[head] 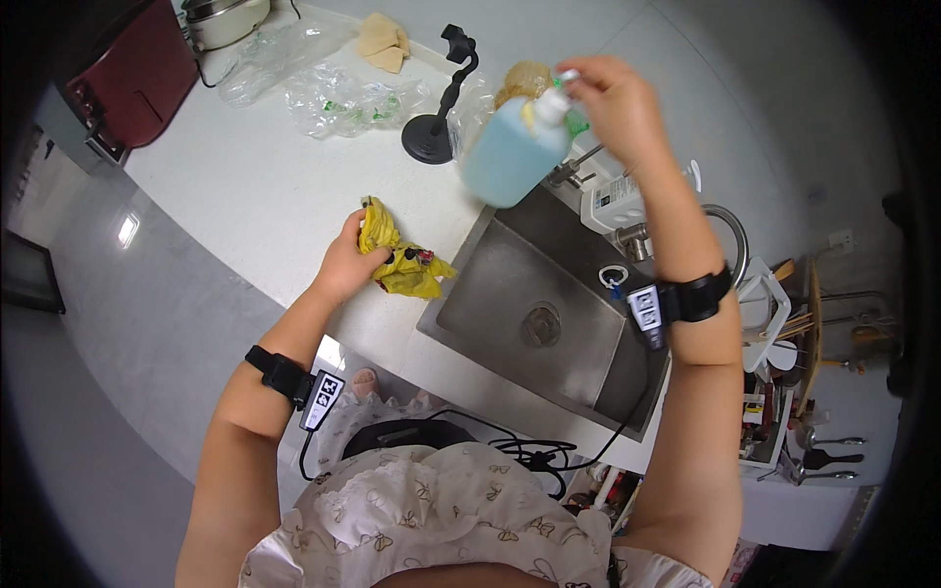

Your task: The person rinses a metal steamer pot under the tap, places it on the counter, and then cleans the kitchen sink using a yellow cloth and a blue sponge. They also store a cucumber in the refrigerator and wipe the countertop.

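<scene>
My right hand (621,106) grips the white top of a clear bottle of pale blue liquid (514,151). The bottle hangs tilted over the back left corner of a stainless steel sink (485,301), slightly blurred. In my left hand (351,257) is a crumpled yellow cloth (412,272) with dark and red patches, held over the white countertop (242,198) left of the sink. Its fingers are partly hidden behind the cloth. A round drain (542,324) shows in the basin floor.
Behind the bottle are a black stand (430,140) and crumpled clear plastic bags (345,99). A folded tan cloth (383,42) lies near the wall. A white bottle (610,202) and a curved faucet (735,228) stand behind the sink. At far left is a dark red appliance (132,81).
</scene>
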Demonstrator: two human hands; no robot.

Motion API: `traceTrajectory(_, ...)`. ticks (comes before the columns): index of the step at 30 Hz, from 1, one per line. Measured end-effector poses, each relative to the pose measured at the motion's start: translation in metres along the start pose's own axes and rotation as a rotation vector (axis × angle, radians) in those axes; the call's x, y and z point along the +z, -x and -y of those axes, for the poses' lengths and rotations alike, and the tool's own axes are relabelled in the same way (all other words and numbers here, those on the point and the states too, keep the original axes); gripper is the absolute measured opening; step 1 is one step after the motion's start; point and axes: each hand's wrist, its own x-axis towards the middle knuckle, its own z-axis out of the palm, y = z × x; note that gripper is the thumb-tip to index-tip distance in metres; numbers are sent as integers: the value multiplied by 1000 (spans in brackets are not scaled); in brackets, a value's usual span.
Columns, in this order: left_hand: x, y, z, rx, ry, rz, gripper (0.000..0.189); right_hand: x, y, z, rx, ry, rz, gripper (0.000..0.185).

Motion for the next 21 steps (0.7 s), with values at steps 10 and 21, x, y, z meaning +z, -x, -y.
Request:
traceTrajectory(10,9,10,7,-27,64,-53,70,118,49,7,-141,-180,114,17)
traceTrajectory(21,14,7,9,-7,20,-62,71,130,55,8,-152,-148,-82,30)
